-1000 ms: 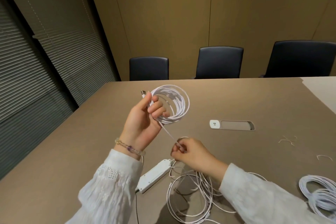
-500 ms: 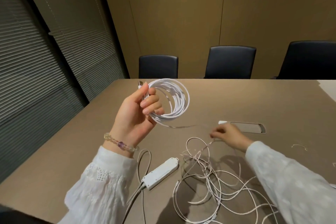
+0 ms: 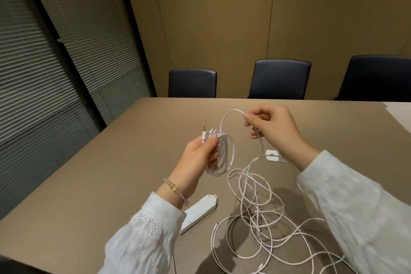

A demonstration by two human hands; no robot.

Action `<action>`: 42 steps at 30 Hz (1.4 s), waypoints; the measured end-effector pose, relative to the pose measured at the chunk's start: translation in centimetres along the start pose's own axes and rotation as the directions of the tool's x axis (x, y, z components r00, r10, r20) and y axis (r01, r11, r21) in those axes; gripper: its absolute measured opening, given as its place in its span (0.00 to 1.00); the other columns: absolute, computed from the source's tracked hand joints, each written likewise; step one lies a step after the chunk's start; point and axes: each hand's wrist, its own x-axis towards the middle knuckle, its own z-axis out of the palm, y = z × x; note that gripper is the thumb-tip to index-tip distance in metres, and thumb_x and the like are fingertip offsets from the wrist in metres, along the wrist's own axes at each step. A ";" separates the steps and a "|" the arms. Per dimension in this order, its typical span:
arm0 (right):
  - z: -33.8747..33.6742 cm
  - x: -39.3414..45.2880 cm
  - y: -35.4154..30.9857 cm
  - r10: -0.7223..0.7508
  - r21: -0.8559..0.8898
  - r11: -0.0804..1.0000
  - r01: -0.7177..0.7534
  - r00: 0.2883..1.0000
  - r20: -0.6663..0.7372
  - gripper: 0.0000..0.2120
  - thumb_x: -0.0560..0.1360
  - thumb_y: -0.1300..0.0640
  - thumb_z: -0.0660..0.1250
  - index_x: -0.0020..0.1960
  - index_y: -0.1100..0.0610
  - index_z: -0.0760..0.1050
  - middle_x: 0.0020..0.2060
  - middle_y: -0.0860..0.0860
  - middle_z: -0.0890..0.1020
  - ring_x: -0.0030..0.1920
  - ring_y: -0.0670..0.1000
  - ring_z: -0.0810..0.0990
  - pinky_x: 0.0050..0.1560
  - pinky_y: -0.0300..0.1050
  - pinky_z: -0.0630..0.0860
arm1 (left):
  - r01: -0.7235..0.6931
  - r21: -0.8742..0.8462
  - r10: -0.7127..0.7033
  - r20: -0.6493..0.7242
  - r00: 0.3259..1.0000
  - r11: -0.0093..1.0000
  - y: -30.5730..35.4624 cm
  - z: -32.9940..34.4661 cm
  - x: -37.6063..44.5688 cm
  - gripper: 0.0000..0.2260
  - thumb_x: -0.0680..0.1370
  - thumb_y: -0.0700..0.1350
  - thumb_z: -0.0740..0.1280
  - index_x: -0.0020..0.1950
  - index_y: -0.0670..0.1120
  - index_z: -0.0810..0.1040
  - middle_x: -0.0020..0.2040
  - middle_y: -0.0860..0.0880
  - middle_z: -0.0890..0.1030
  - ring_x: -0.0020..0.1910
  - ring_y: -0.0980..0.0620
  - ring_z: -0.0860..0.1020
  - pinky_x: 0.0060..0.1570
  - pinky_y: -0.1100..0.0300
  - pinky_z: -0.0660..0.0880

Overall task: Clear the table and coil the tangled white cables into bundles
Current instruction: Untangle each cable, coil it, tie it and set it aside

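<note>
Right hand (image 3: pixel 274 128): risen from the tabletop since half a second ago, fingertips pinching the loose white cable strand (image 3: pixel 231 113) arching toward my coil. Left hand (image 3: pixel 200 154): fingers curled, gripping the coiled white cable bundle (image 3: pixel 224 155), now lower. Tangled white cables (image 3: pixel 262 218) on the brown table (image 3: pixel 111 173), beside a white power strip (image 3: pixel 200 211). No legible writing.

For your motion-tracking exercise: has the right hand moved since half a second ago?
Yes. The right hand, pinching the cable, has risen from beside the table socket to above and beyond it, drawing a loop toward the coil.
</note>
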 end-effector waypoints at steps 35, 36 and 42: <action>1.0 -4.3 12.3 0.225 -0.427 0.904 0.017 0.830 0.510 0.03 0.69 0.58 0.76 0.38 0.53 0.83 0.34 0.49 0.84 0.36 0.42 0.79 0.43 0.41 0.74 | 0.166 -0.603 0.009 0.276 0.961 0.780 7.4 -4.8 -0.2 0.14 0.82 0.51 0.54 0.42 0.46 0.71 0.28 0.54 0.64 0.26 0.57 0.62 0.38 0.62 0.68; 0.3 -3.8 12.6 0.233 -0.409 0.913 -0.004 0.827 0.512 0.03 0.69 0.58 0.76 0.37 0.52 0.84 0.33 0.48 0.84 0.36 0.42 0.78 0.43 0.41 0.74 | 0.161 -0.598 0.000 0.259 0.966 0.785 7.3 -5.2 -0.3 0.14 0.82 0.51 0.55 0.42 0.46 0.71 0.28 0.54 0.63 0.26 0.57 0.62 0.39 0.62 0.67; -2.0 -1.5 12.4 0.250 -0.375 0.924 -0.073 0.858 0.449 0.07 0.73 0.54 0.72 0.42 0.57 0.85 0.39 0.52 0.86 0.40 0.44 0.79 0.47 0.41 0.72 | 0.114 -0.404 -0.061 0.141 0.988 0.908 6.5 -6.7 -0.4 0.14 0.83 0.51 0.54 0.42 0.46 0.71 0.28 0.53 0.63 0.25 0.56 0.61 0.40 0.59 0.67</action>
